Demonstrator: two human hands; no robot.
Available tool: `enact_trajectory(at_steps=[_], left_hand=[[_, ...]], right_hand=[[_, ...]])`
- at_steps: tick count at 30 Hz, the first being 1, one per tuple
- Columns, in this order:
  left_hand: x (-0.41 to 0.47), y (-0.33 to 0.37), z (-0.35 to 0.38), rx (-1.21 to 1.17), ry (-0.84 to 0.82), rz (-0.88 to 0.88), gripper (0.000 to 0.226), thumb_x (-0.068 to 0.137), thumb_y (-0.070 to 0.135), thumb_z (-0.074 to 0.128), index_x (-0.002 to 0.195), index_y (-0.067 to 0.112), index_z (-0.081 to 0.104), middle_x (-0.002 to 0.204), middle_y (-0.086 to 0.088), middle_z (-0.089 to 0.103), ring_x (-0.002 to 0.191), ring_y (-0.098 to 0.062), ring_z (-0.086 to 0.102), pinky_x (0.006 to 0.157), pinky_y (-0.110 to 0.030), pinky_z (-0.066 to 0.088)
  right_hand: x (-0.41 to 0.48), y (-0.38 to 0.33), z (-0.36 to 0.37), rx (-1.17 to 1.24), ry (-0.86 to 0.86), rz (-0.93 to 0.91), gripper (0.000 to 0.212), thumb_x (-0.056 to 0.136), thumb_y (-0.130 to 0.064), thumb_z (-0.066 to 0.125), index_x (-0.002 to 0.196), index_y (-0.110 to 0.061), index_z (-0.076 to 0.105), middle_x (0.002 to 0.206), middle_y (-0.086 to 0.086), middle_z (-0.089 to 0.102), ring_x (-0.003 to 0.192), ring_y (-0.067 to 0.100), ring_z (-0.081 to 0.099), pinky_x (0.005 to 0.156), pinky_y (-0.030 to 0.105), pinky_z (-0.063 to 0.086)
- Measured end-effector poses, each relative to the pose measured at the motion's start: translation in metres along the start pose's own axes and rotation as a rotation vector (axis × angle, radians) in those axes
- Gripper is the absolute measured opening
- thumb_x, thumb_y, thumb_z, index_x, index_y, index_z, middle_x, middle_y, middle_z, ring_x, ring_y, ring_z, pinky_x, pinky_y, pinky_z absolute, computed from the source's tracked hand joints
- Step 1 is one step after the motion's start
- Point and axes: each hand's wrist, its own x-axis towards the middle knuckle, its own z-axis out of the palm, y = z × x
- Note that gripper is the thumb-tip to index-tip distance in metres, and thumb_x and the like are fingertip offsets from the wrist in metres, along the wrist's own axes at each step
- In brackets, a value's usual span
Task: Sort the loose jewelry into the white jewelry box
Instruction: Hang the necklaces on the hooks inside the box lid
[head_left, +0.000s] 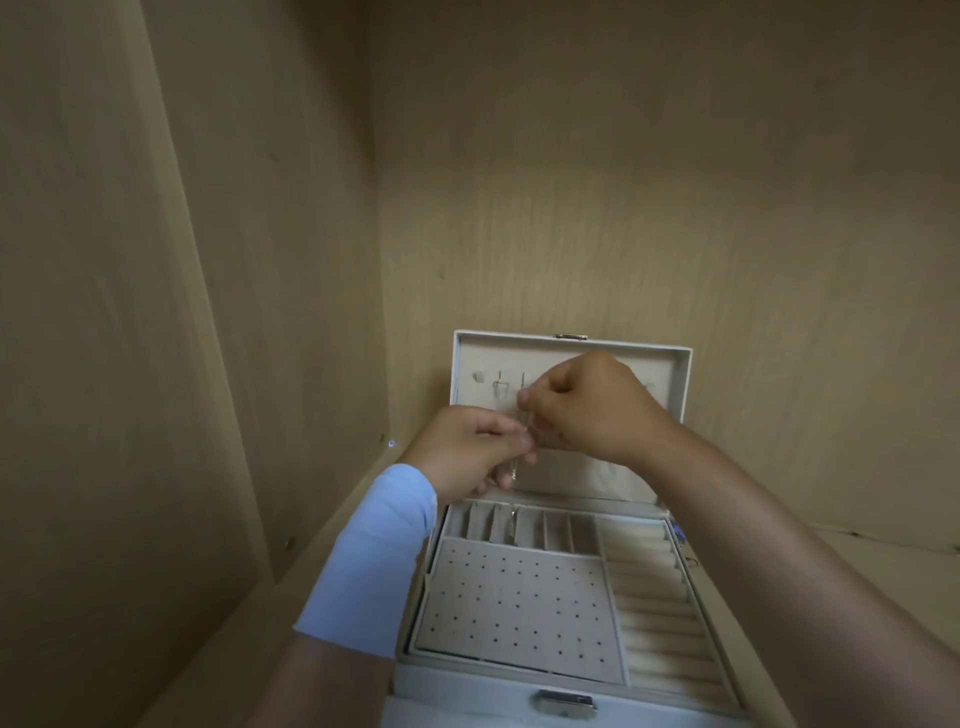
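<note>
The white jewelry box (701, 613) stands open on a wooden shelf, its lid (680, 374) upright against the back wall. My left hand (467, 447) and my right hand (592, 410) meet in front of the lid's hooks, both pinching a thin silver chain necklace (514, 470) that dangles down toward the small back compartments. Another thin chain (498, 387) hangs on a hook at the lid's left. The tray holds a perforated earring panel (514, 608) and ring rolls (660, 608) at the right.
Wooden cabinet walls close in at the left (156, 312) and behind (623, 182). A metal clasp (565, 704) sits on the box's front. A small blue item (678, 531) lies on the shelf just right of the box.
</note>
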Motion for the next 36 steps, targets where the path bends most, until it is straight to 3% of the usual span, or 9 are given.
enact_trajectory(at_steps=[4, 7, 13, 16, 22, 26, 30, 33, 36], left_hand=[[0.000, 0.005, -0.004, -0.006, 0.071, 0.069, 0.009, 0.090, 0.018, 0.068, 0.092, 0.012, 0.074, 0.087, -0.013, 0.074, 0.052, -0.015, 0.056, 0.044, -0.017, 0.039], [-0.001, 0.009, -0.005, 0.004, 0.110, 0.166, 0.009, 0.087, 0.014, 0.071, 0.093, 0.010, 0.077, 0.086, -0.007, 0.075, 0.052, -0.012, 0.054, 0.049, -0.013, 0.043], [0.002, 0.003, -0.012, 0.109, 0.204, 0.298, 0.009, 0.086, 0.020, 0.072, 0.089, 0.026, 0.078, 0.095, 0.011, 0.074, 0.093, 0.001, 0.065, 0.092, -0.023, 0.049], [0.006, -0.006, -0.019, 0.349, 0.320, 0.311, 0.014, 0.091, 0.024, 0.064, 0.094, 0.033, 0.075, 0.103, 0.015, 0.067, 0.089, 0.002, 0.058, 0.086, -0.021, 0.045], [0.001, -0.013, -0.014, 0.809, 0.244, 0.301, 0.023, 0.095, 0.027, 0.053, 0.111, 0.032, 0.069, 0.117, 0.018, 0.061, 0.104, -0.008, 0.059, 0.090, -0.033, 0.051], [0.000, -0.013, -0.008, 1.022, 0.185, 0.262, 0.033, 0.098, 0.031, 0.047, 0.128, 0.029, 0.059, 0.131, 0.013, 0.050, 0.107, -0.017, 0.059, 0.085, -0.032, 0.050], [0.001, -0.016, -0.006, 1.060, 0.180, 0.229, 0.034, 0.098, 0.032, 0.046, 0.130, 0.027, 0.059, 0.132, 0.007, 0.048, 0.103, -0.022, 0.061, 0.081, -0.031, 0.049], [0.001, -0.016, -0.009, 1.036, 0.196, 0.212, 0.028, 0.098, 0.029, 0.047, 0.120, 0.027, 0.064, 0.127, 0.008, 0.049, 0.096, -0.022, 0.062, 0.083, -0.036, 0.052], [0.001, -0.017, -0.011, 1.021, 0.217, 0.215, 0.022, 0.097, 0.026, 0.048, 0.110, 0.028, 0.066, 0.122, 0.011, 0.052, 0.090, -0.019, 0.063, 0.080, -0.037, 0.054]], right_hand=[[-0.011, 0.008, 0.000, -0.018, -0.152, 0.103, 0.026, 0.089, -0.031, 0.062, 0.075, -0.014, 0.076, 0.072, 0.002, 0.074, 0.050, 0.009, 0.056, 0.058, 0.027, 0.050], [-0.019, 0.011, 0.014, 0.109, -0.250, 0.073, 0.022, 0.088, -0.025, 0.065, 0.081, -0.006, 0.073, 0.062, 0.003, 0.063, 0.049, 0.008, 0.052, 0.055, 0.022, 0.044], [-0.012, 0.017, 0.024, 0.209, -0.049, 0.002, 0.026, 0.092, -0.023, 0.067, 0.071, -0.009, 0.075, 0.070, 0.010, 0.073, 0.047, 0.008, 0.055, 0.056, 0.023, 0.044], [-0.001, 0.018, 0.015, 0.139, 0.029, -0.022, 0.016, 0.088, -0.027, 0.073, 0.075, -0.019, 0.078, 0.058, -0.008, 0.069, 0.046, -0.004, 0.056, 0.058, 0.022, 0.044], [0.019, 0.009, 0.009, 0.033, 0.033, -0.061, 0.018, 0.092, -0.020, 0.069, 0.078, -0.011, 0.077, 0.046, -0.024, 0.058, 0.044, -0.011, 0.054, 0.055, 0.017, 0.038], [0.028, 0.009, 0.016, 0.006, 0.054, -0.066, 0.020, 0.092, -0.018, 0.068, 0.075, -0.012, 0.078, 0.054, -0.020, 0.065, 0.042, 0.001, 0.059, 0.054, 0.022, 0.047], [0.032, 0.012, 0.026, -0.009, 0.080, -0.094, 0.019, 0.091, -0.017, 0.067, 0.075, -0.016, 0.077, 0.065, 0.001, 0.073, 0.043, 0.014, 0.063, 0.047, 0.017, 0.048], [0.031, 0.014, 0.031, -0.017, 0.106, -0.127, 0.014, 0.091, -0.015, 0.067, 0.085, -0.020, 0.079, 0.071, -0.008, 0.072, 0.043, -0.004, 0.058, 0.052, 0.016, 0.044], [0.029, 0.016, 0.035, -0.141, 0.124, -0.196, 0.014, 0.089, -0.018, 0.068, 0.092, -0.025, 0.080, 0.084, -0.012, 0.074, 0.070, -0.005, 0.065, 0.070, 0.025, 0.053]])
